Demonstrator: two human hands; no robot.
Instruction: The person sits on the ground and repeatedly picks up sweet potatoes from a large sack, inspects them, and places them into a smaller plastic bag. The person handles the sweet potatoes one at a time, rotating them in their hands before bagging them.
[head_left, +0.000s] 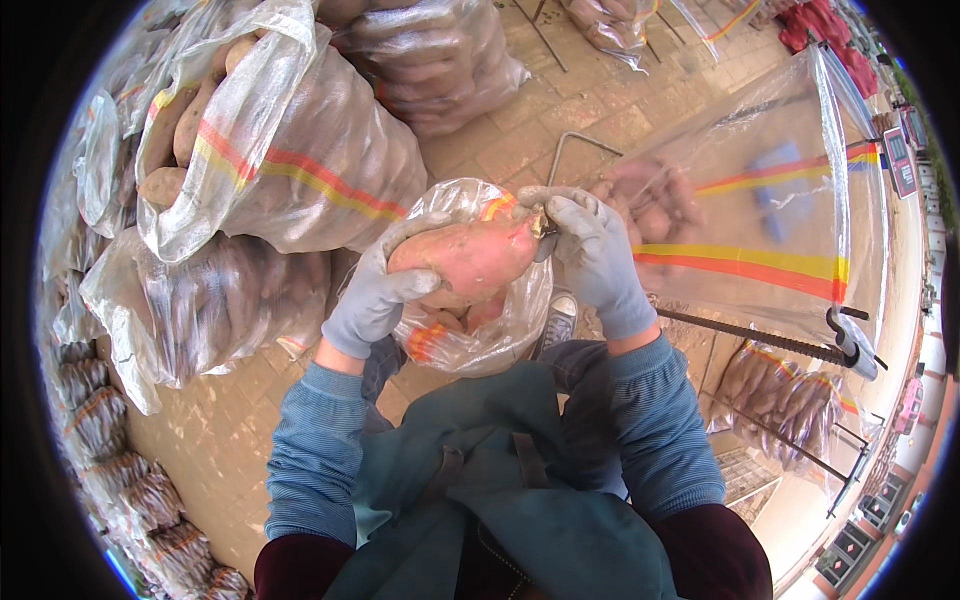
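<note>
My left hand (375, 289), in a grey glove, grips a large pink sweet potato (469, 259) around its left end. My right hand (596, 247), gloved the same way, has its fingers curled at the sweet potato's narrow right end (537, 223). A small dark object (552, 224) shows between those fingers; most of it is hidden, and I cannot tell what it is. Just below the held sweet potato, an open clear plastic bag (495, 341) stands between my legs with sweet potatoes (480, 315) inside.
Full plastic bags of sweet potatoes (322, 150) stand close at the left. To the right, a clear striped bag (750, 217) hangs stretched on a metal bar frame (750, 334), with sweet potatoes (652, 202) at its bottom. A digital display (898, 161) is beyond it.
</note>
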